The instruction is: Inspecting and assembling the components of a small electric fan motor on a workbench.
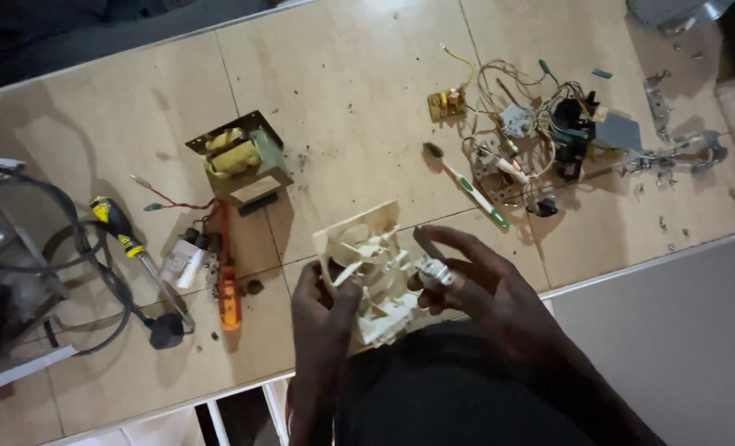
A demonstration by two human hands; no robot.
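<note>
Now both hands closed on cream fan housing (367, 268): left grip (324, 301), right grip (458, 277).

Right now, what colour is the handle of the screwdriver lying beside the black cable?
Black and yellow handle, clearest in the head view.

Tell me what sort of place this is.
Probably a home or small repair bench, set up on a tiled surface. A transformer, a tangle of wires and switches and two screwdrivers lie spread about, while both hands hold a cream plastic fan housing.
</note>
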